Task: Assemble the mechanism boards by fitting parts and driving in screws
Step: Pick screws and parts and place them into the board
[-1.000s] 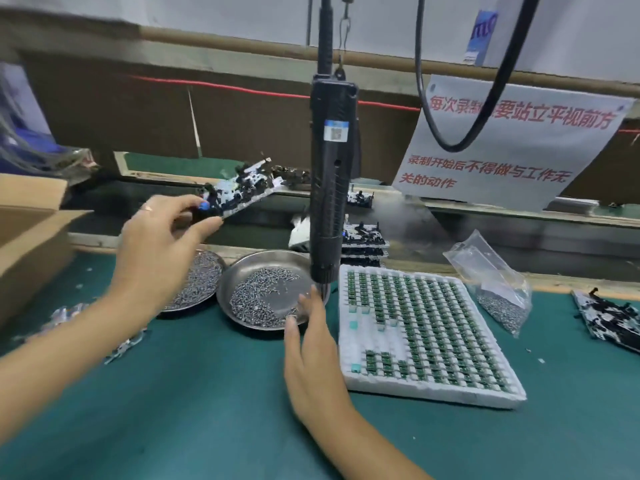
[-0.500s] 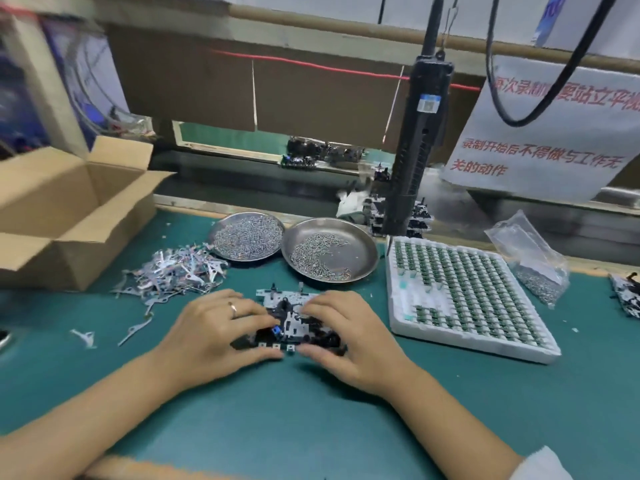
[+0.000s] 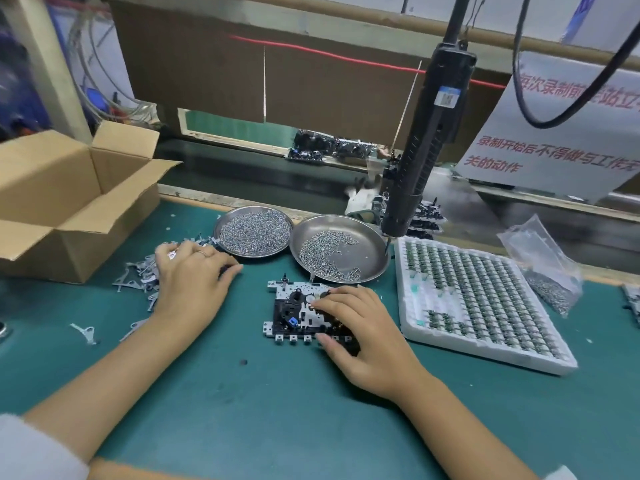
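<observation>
At far left an open box (image 3: 69,199) sits on the desk (image 3: 242,410). Just right of it the left hand (image 3: 190,282) lies over a heap of flat metal levers (image 3: 138,275) at mid-left; its fingertips are hidden among them, so I cannot tell whether it pinches one or only touches. Behind, two dishes of screws (image 3: 254,230) stand side by side. At centre the board (image 3: 298,313) lies flat, long side running left to right, well right of the levers. The right hand (image 3: 360,327) grips the board's right part, fingers curled on top and thumb at the near edge, pinning it down. The driver (image 3: 426,143) hangs above, upper right of the board, free of either hand. A foam tray (image 3: 485,299) of small green parts sits right of the board, a bag (image 3: 543,268) beyond it. Judging by this, the next part comes from the left: the left hand is nearer the levers and must carry one rightward to the board's exposed left half
</observation>
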